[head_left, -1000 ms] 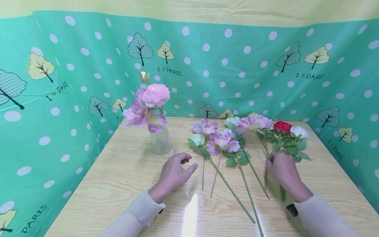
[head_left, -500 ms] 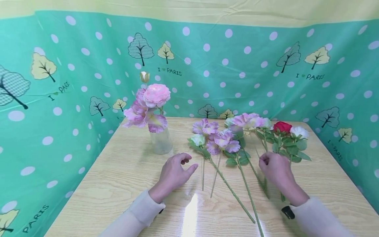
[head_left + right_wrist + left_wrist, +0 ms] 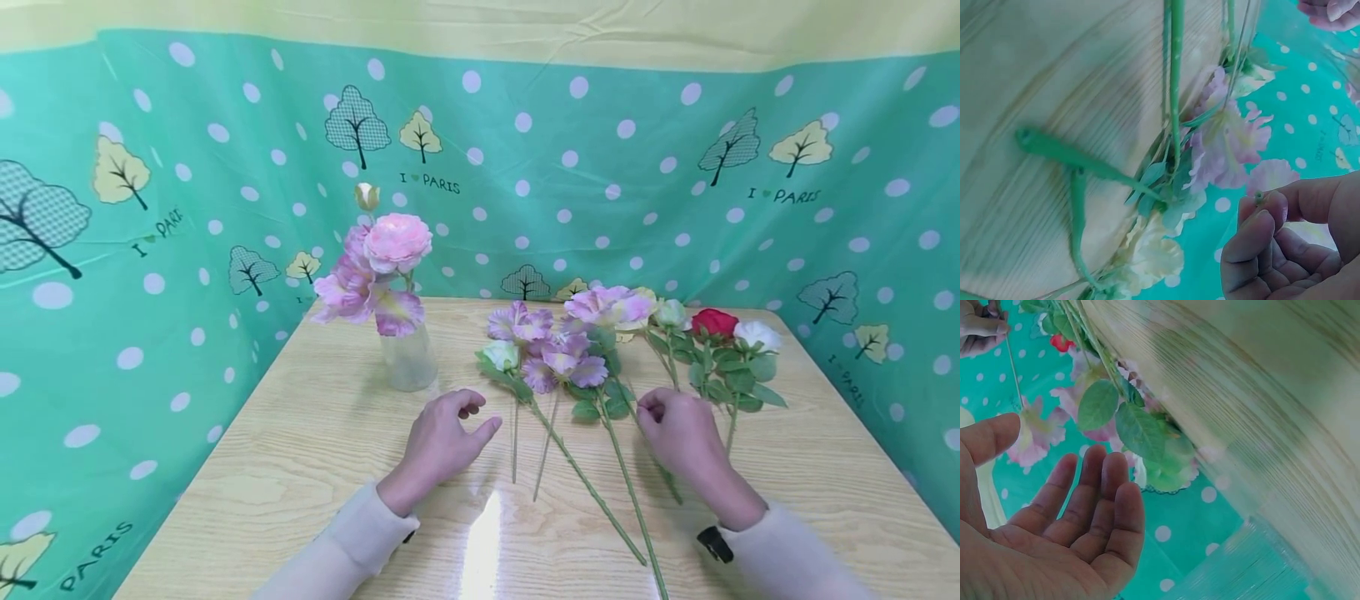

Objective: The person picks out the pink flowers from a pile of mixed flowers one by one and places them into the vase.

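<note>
Pinching a thin stem (image 3: 1014,369) between thumb and fingertips, the right hand (image 3: 682,429) holds a pink-purple flower (image 3: 611,307), its head beyond the fingers on the far side; whether that head touches its neighbours, I cannot tell from my feeds. Left hand (image 3: 444,433): holding nothing, thumb spread well away from gently bent fingers; I log the gap as wide, palm visible in the left wrist view. Just beyond the left hand, a translucent vase (image 3: 408,367) stands upright on the counter (image 3: 300,467), bearing a pink bloom (image 3: 397,242), a purple flower (image 3: 347,287) and a white bud (image 3: 367,197). Between the two hands I see long green stems (image 3: 618,450) and lilac flowers (image 3: 566,354) lying down, a pale green rosebud (image 3: 501,356) nearest the left hand. Beyond the right hand, toward its outer side: a red rose (image 3: 715,323) beside a white rose (image 3: 757,336). Green dotted cloth (image 3: 487,237) hangs past both hands
</note>
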`<state>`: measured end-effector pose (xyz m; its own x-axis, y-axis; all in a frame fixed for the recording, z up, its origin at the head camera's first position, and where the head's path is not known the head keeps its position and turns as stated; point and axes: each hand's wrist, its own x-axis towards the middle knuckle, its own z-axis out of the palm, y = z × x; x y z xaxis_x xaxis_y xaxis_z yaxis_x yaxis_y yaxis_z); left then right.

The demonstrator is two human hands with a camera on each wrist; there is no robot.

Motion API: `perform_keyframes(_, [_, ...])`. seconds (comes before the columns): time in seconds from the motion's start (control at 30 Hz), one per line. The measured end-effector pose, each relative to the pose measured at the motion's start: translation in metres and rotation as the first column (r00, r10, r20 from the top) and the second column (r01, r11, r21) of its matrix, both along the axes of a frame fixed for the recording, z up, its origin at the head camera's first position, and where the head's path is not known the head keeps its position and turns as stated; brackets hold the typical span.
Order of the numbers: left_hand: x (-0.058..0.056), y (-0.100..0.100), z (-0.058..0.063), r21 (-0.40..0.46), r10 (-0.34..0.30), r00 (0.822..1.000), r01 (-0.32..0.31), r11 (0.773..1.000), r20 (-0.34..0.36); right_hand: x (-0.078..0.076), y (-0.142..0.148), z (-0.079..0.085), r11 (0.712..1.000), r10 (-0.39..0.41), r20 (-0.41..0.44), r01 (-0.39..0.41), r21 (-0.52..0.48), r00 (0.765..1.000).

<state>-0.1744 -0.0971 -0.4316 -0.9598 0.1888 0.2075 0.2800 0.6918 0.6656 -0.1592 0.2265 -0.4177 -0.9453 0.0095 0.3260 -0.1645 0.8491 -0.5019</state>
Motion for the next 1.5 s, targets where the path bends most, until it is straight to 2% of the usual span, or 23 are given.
perform_keyframes(0.2, [0.001,0.0,0.0,-0.005,-0.001,1.0,0.001,1.0,0.006,0.002,-0.008,0.001,1.0,0.021,-0.029,-0.021,-0.013,0.999])
perform_keyframes(0.7, [0.003,-0.001,-0.002,0.002,-0.005,1.0,0.005,1.0,0.007,0.007,-0.036,-0.005,0.996,0.054,0.013,-0.053,-0.077,0.998])
perform_keyframes(0.93, [0.003,-0.002,-0.003,0.017,-0.004,1.0,0.004,1.0,0.017,0.008,-0.048,-0.005,0.992,0.074,-0.029,-0.076,-0.098,0.997])
perform_keyframes(1.5, [0.003,0.004,-0.005,0.049,-0.02,1.0,0.02,0.999,0.008,0.011,-0.07,-0.002,0.98,0.115,-0.037,-0.12,-0.162,0.993])
